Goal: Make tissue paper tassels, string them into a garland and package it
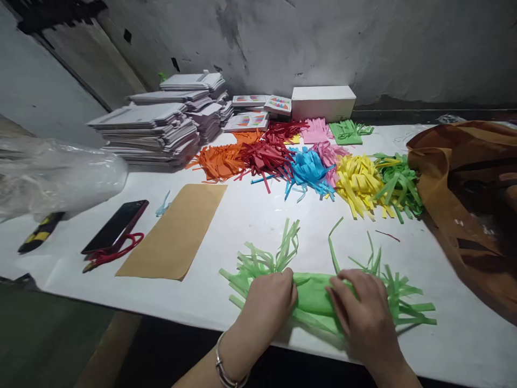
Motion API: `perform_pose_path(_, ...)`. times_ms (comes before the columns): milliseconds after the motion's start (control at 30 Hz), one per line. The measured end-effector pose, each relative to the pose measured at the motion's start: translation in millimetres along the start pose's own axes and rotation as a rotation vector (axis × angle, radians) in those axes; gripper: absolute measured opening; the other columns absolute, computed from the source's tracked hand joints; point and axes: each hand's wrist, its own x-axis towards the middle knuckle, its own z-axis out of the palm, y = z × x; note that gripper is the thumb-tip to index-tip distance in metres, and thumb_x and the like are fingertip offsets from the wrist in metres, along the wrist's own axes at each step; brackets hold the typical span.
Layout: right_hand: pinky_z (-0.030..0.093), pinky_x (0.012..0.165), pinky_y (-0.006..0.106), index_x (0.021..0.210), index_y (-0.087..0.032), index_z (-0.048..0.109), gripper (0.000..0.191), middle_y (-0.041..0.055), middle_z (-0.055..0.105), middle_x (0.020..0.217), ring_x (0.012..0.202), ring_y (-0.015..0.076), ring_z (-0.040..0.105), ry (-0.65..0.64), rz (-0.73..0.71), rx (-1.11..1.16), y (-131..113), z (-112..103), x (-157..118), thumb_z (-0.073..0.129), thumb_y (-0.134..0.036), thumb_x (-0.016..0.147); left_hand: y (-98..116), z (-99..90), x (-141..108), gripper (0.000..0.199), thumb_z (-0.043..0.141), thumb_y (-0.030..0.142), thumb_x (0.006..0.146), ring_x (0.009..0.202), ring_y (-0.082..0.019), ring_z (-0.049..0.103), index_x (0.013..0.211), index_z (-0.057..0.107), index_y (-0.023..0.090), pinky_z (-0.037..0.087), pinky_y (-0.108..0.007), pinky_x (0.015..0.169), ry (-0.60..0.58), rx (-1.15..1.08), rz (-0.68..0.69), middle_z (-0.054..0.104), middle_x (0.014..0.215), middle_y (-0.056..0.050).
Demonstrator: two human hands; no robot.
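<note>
A light green sheet of tissue-like paper (313,295) with fringed ends lies near the table's front edge. Its fringes spread out to the left and right. My left hand (271,296) is closed on the sheet's left part, with a bracelet on that wrist. On the right part, my right hand (359,304) has its fingers bent and pinching the green paper. Between the two hands the middle of the sheet shows, folded along its upper edge. One thin green strip (333,249) sticks up beside my right hand.
Fringed bundles in orange (221,161), red, blue (310,171), yellow (361,180) and green lie behind. Brown paper (173,231) and a phone (116,226) lie left. Stacked white packs (149,132) and a white box (323,103) stand behind; a brown bag (440,199) sits right.
</note>
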Motion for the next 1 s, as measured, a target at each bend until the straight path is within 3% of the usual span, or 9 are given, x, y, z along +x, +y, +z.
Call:
perform_pose_path(133, 0.036, 0.096, 0.044, 0.099, -0.016, 0.067, 0.017, 0.0053, 0.070, 0.090, 0.092, 0.0235, 0.062, -0.101, -0.176, 0.154, -6, 0, -16, 0.051, -0.010, 0.097, -2, 2.6, -1, 0.020, 0.046, 0.014, 0.094, 0.064, -0.027, 0.069, 0.087, 0.064, 0.017, 0.047, -0.034, 0.057, 0.031, -0.004, -0.005, 0.072, 0.072, -0.007)
perform_pose_path(233, 0.036, 0.098, 0.044, 0.105, -0.014, 0.068, 0.023, 0.0071, 0.071, 0.092, 0.092, 0.0235, 0.062, -0.101, -0.188, 0.118, -5, 7, -24, 0.047, -0.006, 0.097, -10, 7.6, -8, 0.028, 0.047, 0.001, 0.086, 0.081, -0.028, 0.068, 0.099, 0.066, 0.017, 0.050, -0.046, 0.078, 0.353, -0.023, 0.044, 0.072, 0.088, -0.009)
perform_pose_path(300, 0.036, 0.097, 0.044, 0.103, -0.013, 0.068, 0.022, 0.0075, 0.071, 0.091, 0.091, 0.0230, 0.062, -0.083, -0.187, 0.124, -3, 9, -25, 0.048, -0.006, 0.097, -15, 8.5, -18, 0.044, 0.046, -0.006, 0.080, 0.100, -0.030, 0.064, 0.112, 0.064, 0.019, 0.043, -0.056, 0.094, 0.605, -0.052, 0.140, 0.070, 0.107, -0.011)
perform_pose_path(400, 0.037, 0.093, 0.042, 0.095, -0.014, 0.067, 0.017, 0.0063, 0.070, 0.086, 0.084, 0.0209, 0.061, -0.068, -0.150, 0.145, -1, 8, -23, 0.051, -0.008, 0.096, -18, 4.2, -34, 0.048, 0.042, -0.008, 0.082, 0.113, -0.030, 0.056, 0.116, 0.063, 0.020, 0.031, -0.059, 0.105, 0.749, -0.093, 0.350, 0.065, 0.120, -0.011)
perform_pose_path(500, 0.037, 0.092, 0.042, 0.095, -0.015, 0.066, 0.018, 0.0058, 0.068, 0.084, 0.083, 0.0202, 0.061, -0.085, -0.132, 0.159, -2, 3, -20, 0.050, -0.009, 0.097, -12, 1.5, -42, 0.035, 0.044, -0.001, 0.091, 0.112, -0.028, 0.054, 0.114, 0.063, 0.016, 0.035, -0.049, 0.103, 0.719, -0.086, 0.593, 0.065, 0.119, -0.011)
perform_pose_path(567, 0.036, 0.093, 0.042, 0.096, -0.015, 0.066, 0.019, 0.0055, 0.068, 0.084, 0.083, 0.0197, 0.061, -0.080, -0.131, 0.172, -5, 0, -20, 0.049, -0.009, 0.097, -6, 6.0, -38, 0.024, 0.048, 0.005, 0.093, 0.096, -0.025, 0.057, 0.110, 0.063, 0.015, 0.042, -0.042, 0.091, 0.628, -0.054, 0.689, 0.067, 0.106, -0.009)
perform_pose_path(700, 0.035, 0.095, 0.042, 0.096, -0.016, 0.065, 0.016, 0.0050, 0.068, 0.085, 0.084, 0.0199, 0.061, -0.068, -0.123, 0.172, -10, -2, -20, 0.050, -0.012, 0.097, 2, 24.3, -22, 0.012, 0.057, 0.006, 0.086, 0.072, -0.022, 0.052, 0.086, 0.059, 0.017, 0.042, -0.038, 0.071, 0.479, 0.044, 0.539, 0.061, 0.080, -0.004)
perform_pose_path(800, 0.034, 0.096, 0.043, 0.097, -0.016, 0.065, 0.019, 0.0058, 0.069, 0.087, 0.086, 0.0211, 0.061, -0.102, -0.113, 0.118, -7, -1, -22, 0.047, -0.014, 0.100, -3, 32.5, -17, 0.015, 0.059, 0.004, 0.084, 0.076, -0.022, 0.053, 0.080, 0.057, 0.018, 0.040, -0.039, 0.076, 0.476, 0.038, 0.544, 0.062, 0.081, -0.003)
perform_pose_path(1000, 0.032, 0.096, 0.044, 0.090, -0.019, 0.064, 0.032, 0.0048, 0.067, 0.087, 0.090, 0.0212, 0.059, -0.111, -0.022, 0.099, 0, -3, -25, 0.035, -0.016, 0.104, -24, 37.6, -31, 0.021, 0.055, 0.000, 0.087, 0.091, -0.023, 0.056, 0.095, 0.062, 0.019, 0.034, -0.044, 0.089, 0.530, -0.082, 0.489, 0.067, 0.097, -0.003)
